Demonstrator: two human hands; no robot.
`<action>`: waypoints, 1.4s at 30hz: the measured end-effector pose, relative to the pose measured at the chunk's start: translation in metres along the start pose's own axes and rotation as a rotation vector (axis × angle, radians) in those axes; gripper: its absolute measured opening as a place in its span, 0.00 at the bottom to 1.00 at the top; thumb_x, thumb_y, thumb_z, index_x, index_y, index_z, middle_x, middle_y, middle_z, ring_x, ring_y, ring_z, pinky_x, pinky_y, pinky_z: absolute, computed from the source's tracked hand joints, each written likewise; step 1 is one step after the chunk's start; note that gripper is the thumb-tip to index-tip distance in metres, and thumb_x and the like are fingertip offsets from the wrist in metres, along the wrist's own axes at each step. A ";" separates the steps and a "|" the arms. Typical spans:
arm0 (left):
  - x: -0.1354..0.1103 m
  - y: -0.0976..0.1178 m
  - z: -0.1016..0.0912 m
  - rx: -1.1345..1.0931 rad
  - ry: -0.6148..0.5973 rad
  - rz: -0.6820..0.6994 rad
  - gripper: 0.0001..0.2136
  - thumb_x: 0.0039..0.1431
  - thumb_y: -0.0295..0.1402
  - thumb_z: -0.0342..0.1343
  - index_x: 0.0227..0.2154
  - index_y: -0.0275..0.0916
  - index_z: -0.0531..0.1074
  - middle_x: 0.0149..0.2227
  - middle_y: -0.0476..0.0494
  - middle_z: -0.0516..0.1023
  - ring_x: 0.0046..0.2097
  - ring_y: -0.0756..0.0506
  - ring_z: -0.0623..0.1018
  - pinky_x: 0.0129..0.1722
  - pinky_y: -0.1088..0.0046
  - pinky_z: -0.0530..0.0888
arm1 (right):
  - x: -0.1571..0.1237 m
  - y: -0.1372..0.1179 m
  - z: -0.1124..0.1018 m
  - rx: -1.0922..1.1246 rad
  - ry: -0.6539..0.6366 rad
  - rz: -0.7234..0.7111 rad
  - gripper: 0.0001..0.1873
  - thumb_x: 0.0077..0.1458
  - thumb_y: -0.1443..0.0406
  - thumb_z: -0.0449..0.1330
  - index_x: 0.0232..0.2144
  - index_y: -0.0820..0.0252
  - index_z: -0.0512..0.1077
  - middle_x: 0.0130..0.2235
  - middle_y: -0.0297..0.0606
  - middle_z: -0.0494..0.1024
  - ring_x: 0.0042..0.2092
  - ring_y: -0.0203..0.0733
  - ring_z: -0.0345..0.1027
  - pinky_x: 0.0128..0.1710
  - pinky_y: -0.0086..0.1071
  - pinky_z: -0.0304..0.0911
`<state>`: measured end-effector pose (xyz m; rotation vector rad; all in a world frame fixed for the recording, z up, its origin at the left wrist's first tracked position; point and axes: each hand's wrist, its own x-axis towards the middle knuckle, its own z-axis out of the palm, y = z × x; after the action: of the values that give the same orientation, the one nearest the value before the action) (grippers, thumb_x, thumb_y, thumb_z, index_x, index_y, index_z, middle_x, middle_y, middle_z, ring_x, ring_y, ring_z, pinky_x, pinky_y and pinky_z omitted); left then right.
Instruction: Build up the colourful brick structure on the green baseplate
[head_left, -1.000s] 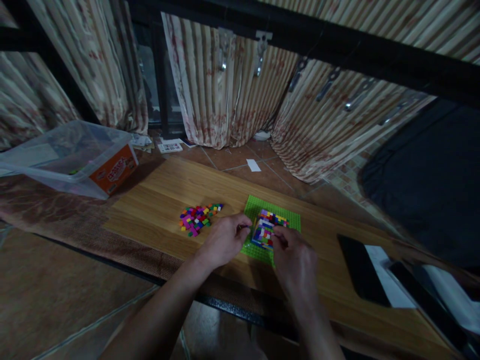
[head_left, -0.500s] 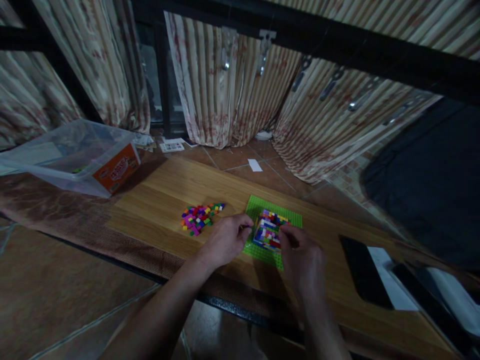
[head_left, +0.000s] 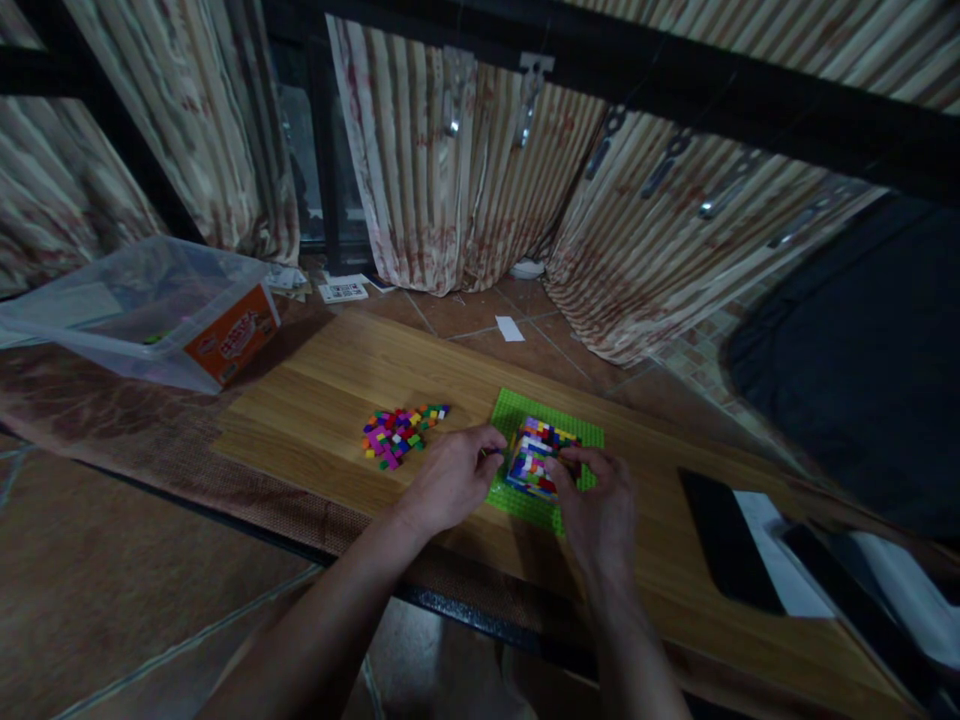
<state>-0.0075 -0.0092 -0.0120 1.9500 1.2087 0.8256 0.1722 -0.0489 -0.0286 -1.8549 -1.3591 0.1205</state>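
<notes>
A green baseplate (head_left: pixel 582 433) lies on a wooden board (head_left: pixel 337 385), carrying a block of many-coloured small bricks (head_left: pixel 534 455). My left hand (head_left: pixel 448 478) rests curled at the plate's left edge, fingers pinched against it. My right hand (head_left: pixel 600 505) is at the plate's near right, fingers bent and touching the right side of the brick block; what the fingertips hold is too small to make out. A loose pile of coloured bricks (head_left: pixel 397 433) lies to the left of my left hand.
A clear plastic bin (head_left: pixel 142 310) with an orange label stands at the far left. A dark flat device (head_left: pixel 724 540) and white paper (head_left: pixel 780 560) lie at the right. Striped curtains (head_left: pixel 465 190) hang behind, with a paper scrap (head_left: pixel 509 328) on the tiled floor.
My right hand shifted from the front of the brick block to its right side and now presses at its near right corner. My left hand has stayed at the plate's left edge.
</notes>
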 end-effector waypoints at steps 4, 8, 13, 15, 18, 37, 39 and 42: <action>0.000 0.001 0.002 -0.051 -0.008 -0.016 0.08 0.56 0.26 0.51 0.37 0.39 0.74 0.32 0.47 0.79 0.34 0.48 0.76 0.36 0.72 0.70 | 0.002 0.001 0.002 0.075 -0.005 0.066 0.13 0.46 0.56 0.63 0.30 0.60 0.76 0.38 0.41 0.70 0.41 0.46 0.66 0.44 0.41 0.60; -0.001 0.002 0.006 -0.109 -0.013 -0.029 0.07 0.56 0.26 0.52 0.36 0.38 0.73 0.32 0.47 0.78 0.34 0.48 0.76 0.34 0.73 0.70 | 0.002 0.000 0.004 0.144 -0.014 0.089 0.13 0.45 0.56 0.64 0.29 0.60 0.76 0.39 0.40 0.69 0.38 0.43 0.66 0.44 0.40 0.61; -0.001 0.001 0.009 -0.187 -0.027 -0.043 0.04 0.55 0.28 0.53 0.33 0.37 0.71 0.30 0.48 0.77 0.33 0.49 0.76 0.33 0.74 0.70 | 0.001 0.002 0.004 0.181 -0.007 0.114 0.14 0.44 0.55 0.64 0.29 0.60 0.76 0.39 0.40 0.70 0.38 0.43 0.67 0.42 0.39 0.62; 0.000 0.001 0.008 -0.211 -0.031 -0.036 0.03 0.56 0.30 0.54 0.32 0.37 0.72 0.29 0.48 0.76 0.32 0.49 0.75 0.32 0.75 0.70 | 0.001 0.005 0.002 0.203 0.004 0.127 0.15 0.47 0.54 0.62 0.30 0.61 0.76 0.38 0.41 0.72 0.37 0.43 0.67 0.41 0.39 0.63; 0.001 0.001 0.006 -0.218 -0.042 -0.009 0.05 0.57 0.31 0.54 0.31 0.38 0.74 0.28 0.48 0.77 0.31 0.50 0.75 0.31 0.75 0.69 | 0.001 0.007 -0.004 0.239 0.055 0.123 0.17 0.53 0.53 0.58 0.30 0.62 0.76 0.35 0.42 0.75 0.37 0.44 0.68 0.39 0.39 0.63; 0.000 0.007 0.009 -0.607 -0.138 -0.001 0.12 0.57 0.27 0.52 0.45 0.38 0.67 0.32 0.48 0.77 0.34 0.51 0.76 0.35 0.76 0.71 | -0.007 -0.025 -0.009 0.475 -0.375 -0.173 0.13 0.60 0.60 0.54 0.41 0.50 0.77 0.45 0.38 0.77 0.48 0.43 0.70 0.48 0.40 0.64; 0.001 0.008 0.008 -0.657 -0.133 -0.032 0.12 0.56 0.28 0.54 0.44 0.37 0.67 0.31 0.49 0.77 0.32 0.51 0.76 0.34 0.75 0.71 | -0.007 -0.025 -0.009 0.505 -0.373 -0.150 0.12 0.58 0.59 0.56 0.40 0.50 0.77 0.44 0.38 0.77 0.47 0.43 0.70 0.47 0.40 0.65; 0.002 0.009 0.009 -0.795 -0.120 -0.069 0.12 0.55 0.29 0.56 0.42 0.37 0.68 0.30 0.49 0.77 0.32 0.51 0.76 0.35 0.75 0.71 | -0.007 -0.026 -0.010 0.549 -0.355 -0.111 0.08 0.55 0.61 0.59 0.36 0.51 0.78 0.42 0.38 0.77 0.46 0.43 0.70 0.45 0.39 0.66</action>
<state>0.0044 -0.0125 -0.0095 1.2755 0.7061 0.9486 0.1552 -0.0578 -0.0076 -1.3304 -1.4748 0.7197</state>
